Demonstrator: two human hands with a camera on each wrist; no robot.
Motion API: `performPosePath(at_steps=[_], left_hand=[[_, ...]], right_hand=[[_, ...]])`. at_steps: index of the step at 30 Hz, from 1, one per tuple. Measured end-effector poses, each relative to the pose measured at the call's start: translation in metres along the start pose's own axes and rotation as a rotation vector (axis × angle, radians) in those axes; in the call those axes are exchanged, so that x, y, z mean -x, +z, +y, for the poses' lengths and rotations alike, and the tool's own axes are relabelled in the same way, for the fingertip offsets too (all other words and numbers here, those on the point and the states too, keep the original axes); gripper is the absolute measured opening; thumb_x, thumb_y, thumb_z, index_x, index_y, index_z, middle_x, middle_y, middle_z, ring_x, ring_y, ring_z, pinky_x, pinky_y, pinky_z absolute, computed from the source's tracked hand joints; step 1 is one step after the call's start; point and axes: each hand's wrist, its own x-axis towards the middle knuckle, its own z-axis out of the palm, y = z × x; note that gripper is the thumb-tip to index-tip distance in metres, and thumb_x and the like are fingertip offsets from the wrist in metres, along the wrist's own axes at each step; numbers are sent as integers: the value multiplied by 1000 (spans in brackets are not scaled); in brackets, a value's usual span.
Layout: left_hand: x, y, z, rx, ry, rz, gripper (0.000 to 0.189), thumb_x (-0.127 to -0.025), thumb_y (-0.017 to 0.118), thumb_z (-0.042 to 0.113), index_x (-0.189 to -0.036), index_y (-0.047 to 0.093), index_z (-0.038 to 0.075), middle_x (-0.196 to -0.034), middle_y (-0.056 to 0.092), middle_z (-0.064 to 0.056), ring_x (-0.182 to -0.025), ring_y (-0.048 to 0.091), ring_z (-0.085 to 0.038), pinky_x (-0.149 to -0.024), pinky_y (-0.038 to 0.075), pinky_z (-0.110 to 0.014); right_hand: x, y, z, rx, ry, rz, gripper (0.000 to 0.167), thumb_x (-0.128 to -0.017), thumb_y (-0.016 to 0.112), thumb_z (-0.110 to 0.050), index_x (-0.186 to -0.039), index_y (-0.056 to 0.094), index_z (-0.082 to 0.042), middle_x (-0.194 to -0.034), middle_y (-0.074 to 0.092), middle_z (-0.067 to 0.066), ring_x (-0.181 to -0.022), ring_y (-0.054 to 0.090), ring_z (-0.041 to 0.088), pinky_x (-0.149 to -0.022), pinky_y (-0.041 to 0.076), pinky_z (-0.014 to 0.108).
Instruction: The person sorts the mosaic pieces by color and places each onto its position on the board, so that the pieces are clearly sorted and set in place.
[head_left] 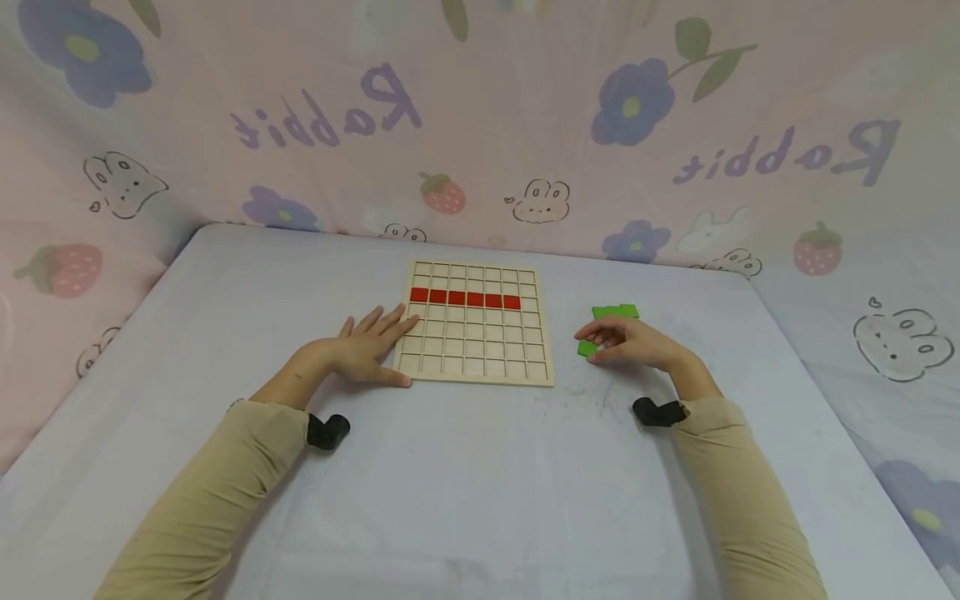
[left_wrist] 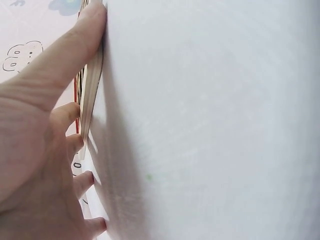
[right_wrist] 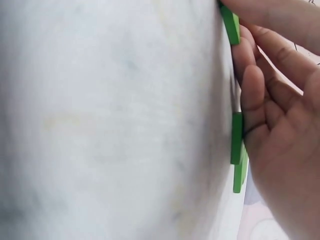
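Observation:
A pale wooden grid board [head_left: 475, 381] lies flat on the table, with a row of several red square tiles [head_left: 457, 297] in its cells. My left hand [head_left: 367, 346] rests at the board's left side, fingers spread; its thumb and a fingertip touch the frame. In the left wrist view the thumb lies along the board's edge [left_wrist: 92, 95]. Right of the board, my right hand [head_left: 630, 342] pinches a green square tile [head_left: 587, 348] between thumb and fingers, at the tabletop. In the right wrist view that green tile [right_wrist: 230, 24] stands tilted by the thumb.
More green tiles [head_left: 628, 311] lie together just beyond my right hand, partly hidden by it. The table wears a white cloth [head_left: 480, 483]. A patterned curtain [head_left: 480, 108] with rabbits and flowers hangs behind and at both sides.

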Motion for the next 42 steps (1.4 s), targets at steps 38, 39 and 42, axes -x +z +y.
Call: performPosePath(at_steps=[38,39,42], left_hand=[[-1,1,-3,-6,-1,-10,100,-87,64,51,-156,0,17,-161,-14,-12,-145,-16,-41,-109,-10,-68],[-1,1,-3,-4,-1,-10,100,-87,64,51,-156,0,17,-161,-14,-12,-145,-16,-41,-109,-10,-68],[0,0,-3,2,1,-7,100,-87,65,51,-156,0,17,-161,-14,-12,-145,-16,-41,-109,-10,-69]], right_hand=[[-20,6,-13,-27,53,127,40,-87,69,-14,-126,61,-5,-123,63,16,-98,59,8,-80,48,17],[-21,7,-14,-30,51,129,40,-87,69,-14,-126,61,-5,-123,63,16,-99,59,9,-80,48,17],[-24,7,-18,-28,42,129,41,-88,69,-13,-127,60,-4,-125,62,16,-101,58,11,-82,47,16]])
